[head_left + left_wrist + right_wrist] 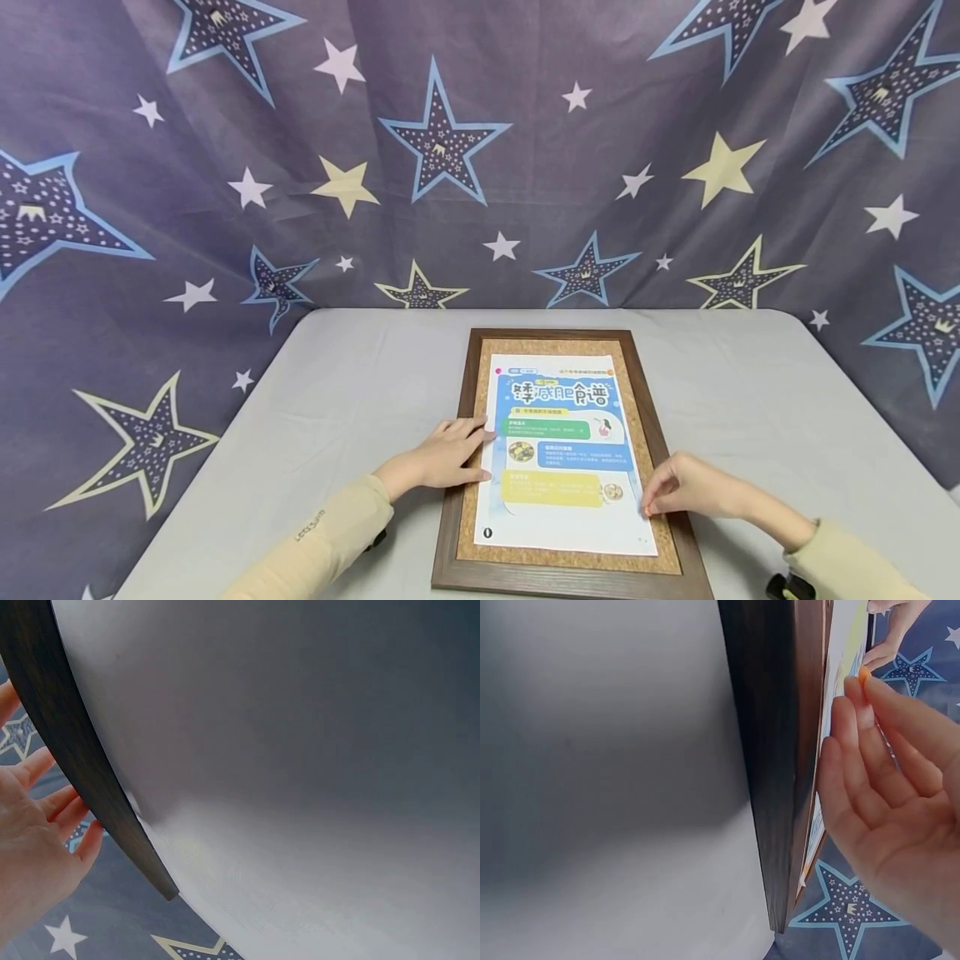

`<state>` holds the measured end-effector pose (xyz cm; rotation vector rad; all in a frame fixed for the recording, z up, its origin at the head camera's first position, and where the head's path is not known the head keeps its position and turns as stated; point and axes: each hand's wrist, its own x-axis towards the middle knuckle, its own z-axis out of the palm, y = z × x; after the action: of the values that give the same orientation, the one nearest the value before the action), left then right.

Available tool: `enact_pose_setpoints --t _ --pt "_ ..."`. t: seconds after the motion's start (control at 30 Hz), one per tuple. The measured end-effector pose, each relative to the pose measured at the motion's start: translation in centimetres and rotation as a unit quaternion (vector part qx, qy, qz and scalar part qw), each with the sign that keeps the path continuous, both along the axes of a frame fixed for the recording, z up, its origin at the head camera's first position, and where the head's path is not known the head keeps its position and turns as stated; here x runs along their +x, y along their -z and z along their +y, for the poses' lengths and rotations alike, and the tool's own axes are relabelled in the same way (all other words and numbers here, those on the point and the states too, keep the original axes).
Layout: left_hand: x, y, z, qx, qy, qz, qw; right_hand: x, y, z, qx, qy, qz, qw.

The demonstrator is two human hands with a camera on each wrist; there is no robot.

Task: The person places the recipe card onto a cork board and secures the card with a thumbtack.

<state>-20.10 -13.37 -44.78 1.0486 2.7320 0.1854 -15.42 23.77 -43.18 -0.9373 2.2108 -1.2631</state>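
A cork board (468,500) in a dark brown wooden frame (491,575) lies on the table. On the cork is a printed poster sheet (555,529) with blue, green and yellow panels. My left hand (448,452) rests across the frame's left side, its fingers spread and their tips at the sheet's left edge. At the sheet's lower right edge, my right hand (693,486) pinches a small orange push pin (865,673) between thumb and fingertips. Whether its point is in the cork is hidden.
A pink push pin (498,372) is at the sheet's top left corner, and an orange one (610,372) at the top right. Pale grey cloth covers the table (360,375). Behind and beside it hangs a star-patterned curtain (525,167).
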Motion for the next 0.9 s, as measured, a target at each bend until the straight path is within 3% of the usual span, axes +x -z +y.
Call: enact_pose_setpoints --t 0.9 --pt "0.13 -0.3 0.07 0.003 -0.003 -0.005 1.0 0.8 0.04 -0.99 0.01 -0.04 -0.059 0.9974"
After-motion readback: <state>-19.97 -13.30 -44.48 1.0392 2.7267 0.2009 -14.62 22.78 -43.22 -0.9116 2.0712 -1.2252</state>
